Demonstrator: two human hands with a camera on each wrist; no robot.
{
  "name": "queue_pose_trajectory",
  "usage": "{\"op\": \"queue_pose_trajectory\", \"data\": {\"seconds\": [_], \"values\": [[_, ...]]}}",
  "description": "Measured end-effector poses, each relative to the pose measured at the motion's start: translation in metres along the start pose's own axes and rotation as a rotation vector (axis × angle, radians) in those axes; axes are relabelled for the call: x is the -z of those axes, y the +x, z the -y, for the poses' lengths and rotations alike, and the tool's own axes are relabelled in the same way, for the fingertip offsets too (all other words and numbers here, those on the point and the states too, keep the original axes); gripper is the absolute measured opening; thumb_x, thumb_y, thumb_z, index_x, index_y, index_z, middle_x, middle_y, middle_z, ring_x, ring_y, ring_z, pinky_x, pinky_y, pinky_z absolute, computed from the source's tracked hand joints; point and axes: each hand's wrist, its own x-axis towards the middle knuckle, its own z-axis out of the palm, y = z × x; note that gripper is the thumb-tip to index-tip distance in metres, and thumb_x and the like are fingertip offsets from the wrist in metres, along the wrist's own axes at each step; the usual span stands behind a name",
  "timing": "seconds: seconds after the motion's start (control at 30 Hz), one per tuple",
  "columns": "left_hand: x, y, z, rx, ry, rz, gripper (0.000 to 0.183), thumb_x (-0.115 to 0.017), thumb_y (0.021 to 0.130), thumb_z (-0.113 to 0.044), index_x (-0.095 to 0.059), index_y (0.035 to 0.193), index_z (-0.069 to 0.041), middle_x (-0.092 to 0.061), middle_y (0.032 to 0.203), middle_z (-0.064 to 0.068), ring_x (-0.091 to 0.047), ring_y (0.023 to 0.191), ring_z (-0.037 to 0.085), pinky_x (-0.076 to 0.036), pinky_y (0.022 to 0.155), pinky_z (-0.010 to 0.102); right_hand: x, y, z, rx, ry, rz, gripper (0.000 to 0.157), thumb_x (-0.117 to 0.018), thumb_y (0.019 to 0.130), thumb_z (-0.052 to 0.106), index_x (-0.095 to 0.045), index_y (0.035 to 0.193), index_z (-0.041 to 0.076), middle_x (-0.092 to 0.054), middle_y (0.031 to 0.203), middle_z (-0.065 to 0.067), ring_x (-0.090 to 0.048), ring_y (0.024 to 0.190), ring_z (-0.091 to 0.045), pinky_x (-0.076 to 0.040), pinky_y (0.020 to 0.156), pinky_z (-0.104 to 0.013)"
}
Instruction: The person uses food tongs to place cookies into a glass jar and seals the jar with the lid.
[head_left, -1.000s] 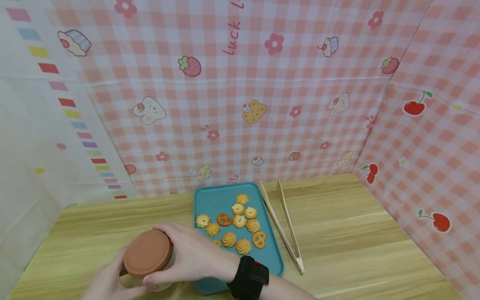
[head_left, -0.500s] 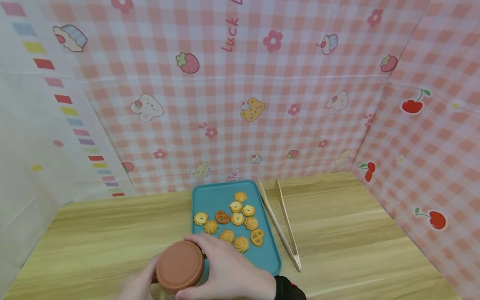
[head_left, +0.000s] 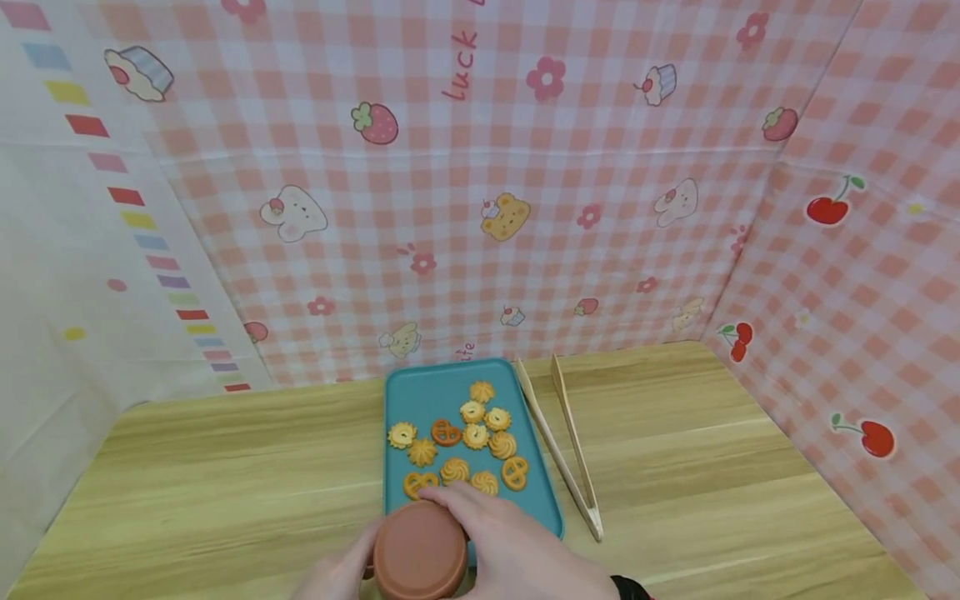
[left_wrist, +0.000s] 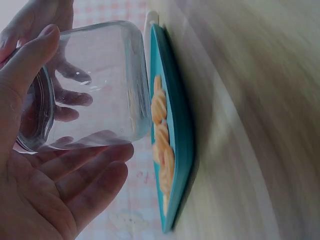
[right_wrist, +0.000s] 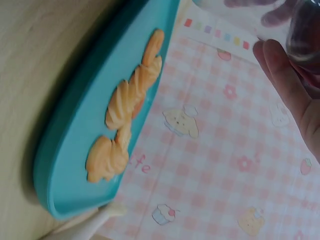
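hands: both together on one object, a lidded jar, gripping it from opposite sides at the bottom edge of the head view.
left hand (head_left: 341,571): reaches up from the bottom edge, its fingers along the jar's left side; in the left wrist view the thumb lies by the lid and the other fingers stretch out beside the glass.
right hand (head_left: 517,542): comes in slanting from the lower right, back of the hand facing up, fingers wrapped round the right and far side of the lid; a black band (head_left: 632,587) sits at the wrist.
jar (left_wrist: 107,82): clear glass with a thick base, held close to the near left part of the tray; whether the base touches the tray cannot be told.
jar's direction: about upright, long axis running up and down, lid end on top, base pointing down.
lid (head_left: 422,550): round, reddish brown, set on the jar, flat top facing the head camera.
tray (head_left: 427,387): blue-green, rectangular, its long side running away from the person; its near end is partly hidden by the jar and hands.
on the tray: swirled and flower-shaped cookies (head_left: 476,435), with three pretzels (head_left: 514,472) in sight.
tongs (head_left: 573,435): pale, just right of the tray, arms spread, tips pointing away.
worktop (head_left: 225,483): light wood grain.
backdrop (head_left: 420,192): pink checked cloth with small cartoon prints.
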Motion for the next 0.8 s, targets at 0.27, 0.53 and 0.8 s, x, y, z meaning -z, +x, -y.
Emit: {"op": "queue_pose_trajectory", "data": {"seconds": [0.27, 0.53, 0.8], "values": [[-0.014, 0.004, -0.003, -0.023, -0.055, 0.019, 0.076, -0.075, 0.079, -0.041, -0.046, 0.136, 0.001, -0.067, 0.109, 0.016, -0.065, 0.086, 0.011, -0.052, 0.067, 0.026, 0.003, -0.008, -0.002, -0.007, -0.082, 0.045, 0.075, -0.072, 0.077, 0.055, -0.049, 0.136, 0.016, -0.055, 0.119, 0.012, -0.054, 0.102, -0.003, -0.045, 0.087, -0.022], [-0.021, 0.003, 0.0, -0.087, 0.06, -0.044, 0.065, -0.069, 0.084, -0.044, -0.049, 0.132, -0.006, -0.069, 0.102, 0.009, -0.063, 0.079, 0.005, -0.049, 0.061, 0.024, 0.007, -0.011, -0.002, 0.017, -0.151, 0.107, 0.075, -0.069, 0.08, 0.055, -0.048, 0.138, 0.012, -0.055, 0.117, 0.008, -0.055, 0.099, -0.004, -0.046, 0.082, -0.022], [-0.02, 0.003, -0.002, -0.103, 0.0, 0.003, 0.063, -0.069, 0.084, -0.042, -0.05, 0.129, -0.002, -0.068, 0.099, 0.012, -0.056, 0.069, -0.003, -0.046, 0.055, 0.022, 0.007, -0.013, -0.001, 0.01, -0.151, 0.119, 0.072, -0.066, 0.081, 0.058, -0.05, 0.135, 0.013, -0.055, 0.11, 0.01, -0.054, 0.091, -0.001, -0.046, 0.075, -0.019]]}}
